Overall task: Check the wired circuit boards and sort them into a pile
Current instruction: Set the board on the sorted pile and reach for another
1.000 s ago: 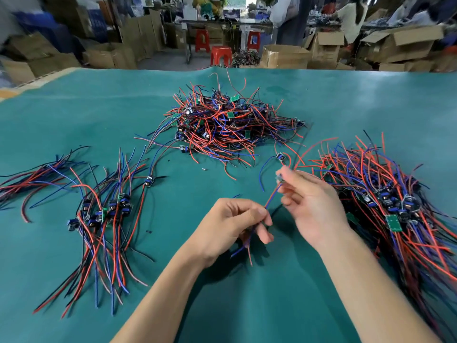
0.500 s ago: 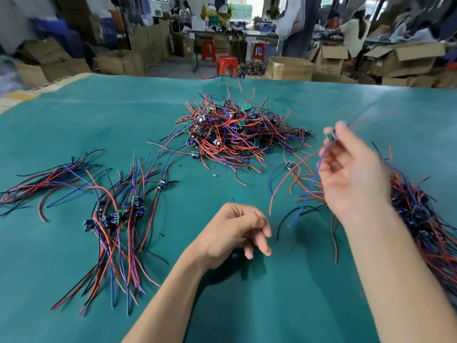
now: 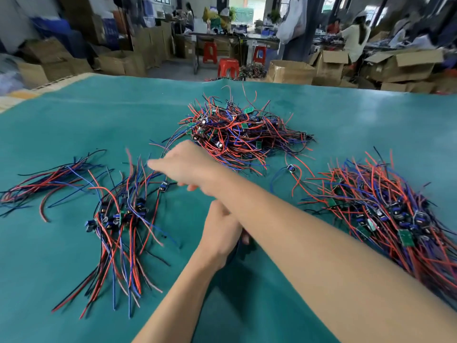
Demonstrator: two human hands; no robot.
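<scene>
Wired circuit boards with red, blue and black leads lie in groups on the green table cover [image 3: 74,120]. A tangled heap [image 3: 237,134] sits at the centre back, and a large pile [image 3: 383,214] lies on the right. A combed row of boards [image 3: 118,214] lies on the left. My right hand [image 3: 183,167] reaches across to the left above that row, blurred, its fingers stretched out and blurred leads just beyond the fingertips. My left hand [image 3: 220,229] rests near the middle, loosely curled and partly hidden under my right forearm; nothing shows in it.
One loose board [image 3: 291,168] lies between the heap and the right pile. A bundle of bare leads [image 3: 49,179] lies at the far left. Beyond the table edge stand cardboard boxes [image 3: 289,70], red stools [image 3: 228,66] and people at benches.
My right hand, which held a board up on the right, has swung left across my left arm to the left row. My left hand has stayed in place.
</scene>
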